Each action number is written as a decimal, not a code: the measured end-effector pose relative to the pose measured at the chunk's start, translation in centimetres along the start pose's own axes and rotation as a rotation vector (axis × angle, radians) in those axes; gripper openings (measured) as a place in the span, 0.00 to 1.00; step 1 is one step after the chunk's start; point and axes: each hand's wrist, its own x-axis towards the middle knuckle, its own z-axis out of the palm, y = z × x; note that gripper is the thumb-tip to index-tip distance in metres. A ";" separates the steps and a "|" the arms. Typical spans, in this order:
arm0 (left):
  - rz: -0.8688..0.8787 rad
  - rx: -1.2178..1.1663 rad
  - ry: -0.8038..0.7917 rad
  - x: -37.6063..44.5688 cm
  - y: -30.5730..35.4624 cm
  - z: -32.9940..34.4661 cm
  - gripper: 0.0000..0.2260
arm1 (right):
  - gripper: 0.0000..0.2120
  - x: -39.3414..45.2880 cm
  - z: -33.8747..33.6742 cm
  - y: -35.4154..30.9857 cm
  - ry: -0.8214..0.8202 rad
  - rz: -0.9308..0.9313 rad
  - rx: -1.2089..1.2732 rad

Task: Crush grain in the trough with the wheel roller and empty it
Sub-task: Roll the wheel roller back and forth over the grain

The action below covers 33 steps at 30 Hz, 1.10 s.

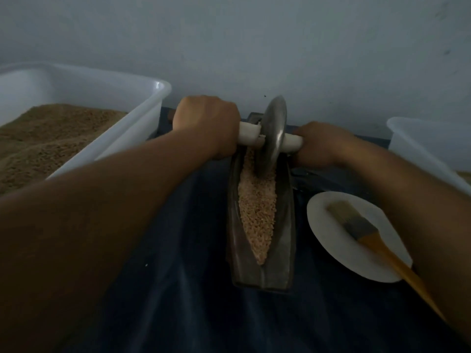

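Head view: big white tub [142, 115] of brown grain far left; left hand [206, 126] and right hand [321, 146] clamp axle handles either side of wheel roller [272, 136], wheel at far end of trough [260, 225]. Grain [257, 210] looks mostly whole; crushing early, emptying undone. Brush [362, 228] on plate [328, 225] right.

Two hands, left [207, 126] and right [322, 143], one at each end of a single axle handle [251, 136]. One wheel roller [272, 136] stands in one metal trough [261, 225] holding one bed of grain [257, 215]. Two white tubs: one [142, 103] at the bench's left edge, one [428, 143] at its right edge. One white plate [331, 240] carries one brush [364, 230].
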 end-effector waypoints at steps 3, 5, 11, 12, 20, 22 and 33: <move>0.022 -0.009 -0.010 0.3 -0.1 0.0 0.09 | 0.19 0.0 0.1 0.1 -0.013 0.005 0.033; 0.018 -0.020 0.015 -0.1 -0.3 0.3 0.08 | 0.18 -0.5 0.1 -0.2 0.019 0.011 -0.002; 0.012 0.004 0.242 -4.3 0.2 1.1 0.07 | 0.12 -4.8 1.8 -2.0 0.472 0.038 -0.104; 0.010 0.014 0.277 -4.9 0.4 1.1 0.06 | 0.14 -5.5 2.2 -2.3 0.510 0.040 -0.108; 0.016 -0.176 0.507 -9.4 0.8 1.7 0.07 | 0.12 -10.2 3.9 -3.8 0.704 0.001 -0.139; -0.005 -0.181 0.552 -10.4 1.1 1.6 0.04 | 0.09 -11.2 3.8 -4.2 0.715 0.005 -0.134; -0.044 -0.224 0.592 -13.0 1.3 1.2 0.05 | 0.05 -14.5 3.5 -5.6 0.807 -0.018 -0.146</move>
